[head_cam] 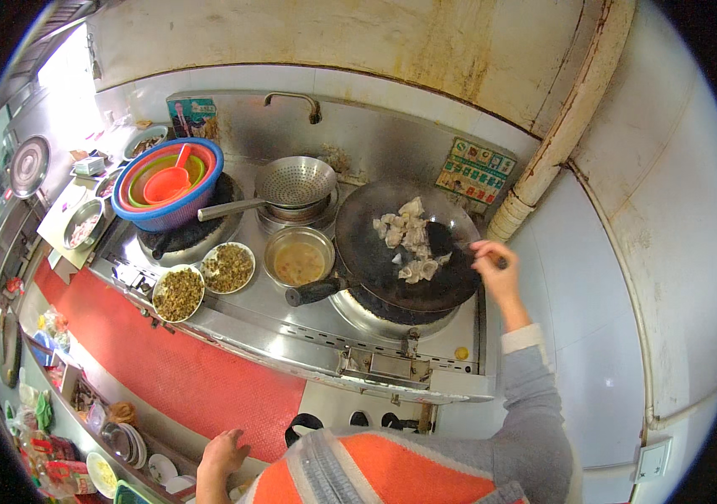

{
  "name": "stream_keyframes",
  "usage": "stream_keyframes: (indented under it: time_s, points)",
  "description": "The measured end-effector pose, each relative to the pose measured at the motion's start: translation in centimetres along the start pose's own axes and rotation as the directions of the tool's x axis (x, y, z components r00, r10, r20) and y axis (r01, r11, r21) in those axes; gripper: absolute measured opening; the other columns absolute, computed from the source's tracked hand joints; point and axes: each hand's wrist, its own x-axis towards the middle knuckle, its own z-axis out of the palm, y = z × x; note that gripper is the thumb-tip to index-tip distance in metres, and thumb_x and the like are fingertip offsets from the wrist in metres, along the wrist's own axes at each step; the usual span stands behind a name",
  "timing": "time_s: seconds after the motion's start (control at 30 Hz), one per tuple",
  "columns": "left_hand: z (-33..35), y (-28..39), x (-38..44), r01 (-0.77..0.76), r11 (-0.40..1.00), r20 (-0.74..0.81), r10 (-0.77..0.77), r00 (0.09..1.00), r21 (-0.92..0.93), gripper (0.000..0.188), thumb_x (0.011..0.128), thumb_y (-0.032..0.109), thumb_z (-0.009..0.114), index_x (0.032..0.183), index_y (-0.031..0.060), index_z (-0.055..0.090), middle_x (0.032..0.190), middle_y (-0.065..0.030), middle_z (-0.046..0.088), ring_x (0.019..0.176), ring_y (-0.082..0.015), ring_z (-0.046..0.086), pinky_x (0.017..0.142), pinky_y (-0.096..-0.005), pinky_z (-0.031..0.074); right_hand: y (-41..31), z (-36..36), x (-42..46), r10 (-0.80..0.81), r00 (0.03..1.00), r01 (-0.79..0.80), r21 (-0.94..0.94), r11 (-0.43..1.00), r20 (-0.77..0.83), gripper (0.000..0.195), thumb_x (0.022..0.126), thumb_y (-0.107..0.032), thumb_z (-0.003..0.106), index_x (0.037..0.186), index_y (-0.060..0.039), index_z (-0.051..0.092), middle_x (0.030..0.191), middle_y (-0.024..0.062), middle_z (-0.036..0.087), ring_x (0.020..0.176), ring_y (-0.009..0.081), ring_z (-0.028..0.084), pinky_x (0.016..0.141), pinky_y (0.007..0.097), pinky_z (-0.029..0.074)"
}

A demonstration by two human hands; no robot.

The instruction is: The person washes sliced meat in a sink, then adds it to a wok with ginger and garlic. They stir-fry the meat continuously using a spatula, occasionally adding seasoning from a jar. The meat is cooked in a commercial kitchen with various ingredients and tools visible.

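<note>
My right hand (496, 271) grips the handle of a dark spatula (440, 239) at the right rim of a black wok (358, 217). Pale, thin pieces of food (406, 230) lie in the wok, some against the spatula's blade. The wok sits tilted on the right burner (371, 318), its black handle (314, 292) towards the left. Low at the front, my left hand (223, 453) hangs away from the stove with nothing visible in it, its fingers loosely apart. A metal pot of brownish liquid (299, 261) stands left of the wok.
Behind the pot, a perforated strainer ladle (295, 183) rests on stacked pots. Two plates of chopped food (179, 294) sit near the stove's front edge. Nested plastic basins (128, 214) stand on the left burner. A faucet (314, 113) projects above the stove. Shelves with dishes (138, 444) are at lower left.
</note>
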Motion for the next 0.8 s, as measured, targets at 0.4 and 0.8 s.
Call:
stream_keyframes:
  time_s: [0.4, 0.8]
  points:
    - [5.6, -6.4, 0.3, 0.2, 0.975, 0.141, -0.186, 0.972, -0.093, 0.045, 0.074, 0.033, 0.062, 0.11, 0.0067, 0.056, 0.1, -0.0156, 0.062, 0.095, -0.0311, 0.058, 0.08, -0.0379, 0.047, 12.2, -0.5, 2.0, 0.734, 0.619, -0.487, 0.598, 0.637, -0.278, 0.015, 0.07, 0.0, 0.051, 0.085, -0.0004, 0.053, 0.084, 0.0135, 0.063, 0.045, 0.0182, 0.056, 0.037, 0.0277, 0.049]
    - [16.7, -19.9, 4.3, 0.018, 0.996, 0.198, -0.002, 0.98, -0.083, 0.033, 0.08, 0.035, 0.053, 0.102, 0.0112, 0.062, 0.103, -0.0075, 0.061, 0.095, -0.0262, 0.058, 0.082, -0.0345, 0.046, -2.2, 5.2, -1.2, 0.151, 0.974, -0.192, 0.255, 0.948, 0.17, 0.005, 0.068, 0.004, 0.052, 0.068, -0.0008, 0.051, 0.087, 0.0092, 0.063, 0.067, 0.0122, 0.057, 0.059, 0.0246, 0.045]
